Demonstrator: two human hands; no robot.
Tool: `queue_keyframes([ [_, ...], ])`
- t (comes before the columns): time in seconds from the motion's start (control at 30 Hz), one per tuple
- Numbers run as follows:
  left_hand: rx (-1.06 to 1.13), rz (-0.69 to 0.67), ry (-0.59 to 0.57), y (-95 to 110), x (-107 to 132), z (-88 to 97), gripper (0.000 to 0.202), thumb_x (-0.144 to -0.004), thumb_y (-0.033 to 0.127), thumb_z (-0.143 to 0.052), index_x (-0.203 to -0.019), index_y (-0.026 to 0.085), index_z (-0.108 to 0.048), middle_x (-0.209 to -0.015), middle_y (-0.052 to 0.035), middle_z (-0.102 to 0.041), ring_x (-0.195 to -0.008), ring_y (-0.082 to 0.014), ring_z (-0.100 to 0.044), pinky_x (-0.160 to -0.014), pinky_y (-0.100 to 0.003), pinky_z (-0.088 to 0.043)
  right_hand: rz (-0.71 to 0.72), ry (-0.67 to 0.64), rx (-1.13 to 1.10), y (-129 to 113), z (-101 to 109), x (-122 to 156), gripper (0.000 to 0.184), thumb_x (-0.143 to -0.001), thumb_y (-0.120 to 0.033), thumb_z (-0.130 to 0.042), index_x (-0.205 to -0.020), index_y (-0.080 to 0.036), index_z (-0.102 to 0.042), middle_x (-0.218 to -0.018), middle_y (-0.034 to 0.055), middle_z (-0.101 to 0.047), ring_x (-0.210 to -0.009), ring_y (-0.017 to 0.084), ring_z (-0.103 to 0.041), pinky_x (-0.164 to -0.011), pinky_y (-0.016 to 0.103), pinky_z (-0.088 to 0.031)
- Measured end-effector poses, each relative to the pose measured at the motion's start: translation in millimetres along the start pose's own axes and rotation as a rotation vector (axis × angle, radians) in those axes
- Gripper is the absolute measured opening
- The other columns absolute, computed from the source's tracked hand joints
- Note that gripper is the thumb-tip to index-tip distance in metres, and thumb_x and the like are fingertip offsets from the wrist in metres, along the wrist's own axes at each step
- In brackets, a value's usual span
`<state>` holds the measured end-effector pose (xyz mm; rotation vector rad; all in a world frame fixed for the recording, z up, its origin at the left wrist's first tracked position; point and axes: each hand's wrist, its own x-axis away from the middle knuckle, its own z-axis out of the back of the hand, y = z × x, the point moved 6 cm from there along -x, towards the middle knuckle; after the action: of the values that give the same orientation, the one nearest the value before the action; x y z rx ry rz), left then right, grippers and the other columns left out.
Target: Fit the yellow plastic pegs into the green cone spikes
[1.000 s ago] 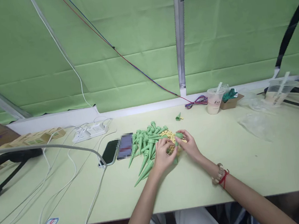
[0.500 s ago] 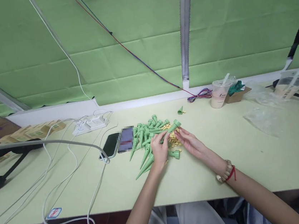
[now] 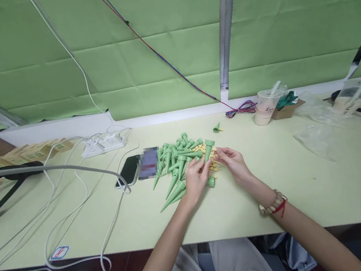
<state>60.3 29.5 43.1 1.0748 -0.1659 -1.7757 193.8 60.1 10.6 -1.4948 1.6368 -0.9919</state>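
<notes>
My left hand [image 3: 197, 178] is closed around the narrow end of a green plastic watering spike [image 3: 209, 148], which stands nearly upright with its wide capped end on top. Close by on the right, my right hand [image 3: 234, 160] has thumb and fingertips pinched together beside the spike; what lies between them is too small to make out. Under and behind both hands spreads a heap of small yellow plastic pieces [image 3: 215, 166]. A pile of green watering spikes [image 3: 172, 164] lies left of these, partly covered by my left hand. One green spike with a yellow piece [image 3: 217, 128] lies apart, farther back.
Two phones, a dark one [image 3: 129, 171] and a blurred one [image 3: 148, 163], lie left of the pile. White cables run from a power strip [image 3: 105, 144] across the left side. Drink cups [image 3: 264, 107], a small cardboard box [image 3: 287, 109] and plastic bags [image 3: 314, 142] are on the right.
The spike in my left hand has turned from leaning right to nearly upright. My right hand has drawn slightly away from it, to the right. The view has shifted a little.
</notes>
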Motion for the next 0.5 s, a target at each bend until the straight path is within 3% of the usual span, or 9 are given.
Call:
queue_keyframes([
  [0.13,-0.048,-0.005,0.036,-1.9,-0.1,1.6,0.030,-0.084,0.034,-0.046,-0.072,0.015,-0.067,-0.050,0.0011,-0.043,-0.054,-0.0122,-0.041,-0.059,-0.027,-0.033,0.054,0.017,0.052,-3.3,-2.5,1.1,0.034,-0.053,-0.044,-0.075,-0.066,-0.016,-0.062,-0.074,0.0010,-0.063,-0.072,0.014,-0.061,-0.078,0.032,-0.052],
  [0.3,-0.064,-0.002,0.004,-1.0,0.2,-1.2,0.033,-0.086,0.033,-0.042,-0.066,0.017,-0.064,-0.049,0.0016,-0.040,-0.053,-0.0118,-0.040,-0.059,-0.027,-0.033,0.137,0.014,0.174,-6.6,-2.4,1.3,0.036,-0.056,-0.048,-0.071,-0.069,-0.016,-0.060,-0.072,0.0028,-0.063,-0.071,0.016,-0.061,-0.076,0.036,-0.052],
  [0.5,-0.024,0.008,-0.044,-0.1,0.3,-4.4,0.040,-0.087,0.033,-0.039,-0.054,0.017,-0.055,-0.048,0.0017,-0.040,-0.053,-0.0116,-0.040,-0.059,-0.028,-0.034,0.498,0.027,0.526,-30.7,-2.3,11.0,0.022,-0.071,-0.041,-0.063,-0.068,-0.020,-0.058,-0.073,0.0037,-0.060,-0.073,0.018,-0.059,-0.073,0.036,-0.051],
])
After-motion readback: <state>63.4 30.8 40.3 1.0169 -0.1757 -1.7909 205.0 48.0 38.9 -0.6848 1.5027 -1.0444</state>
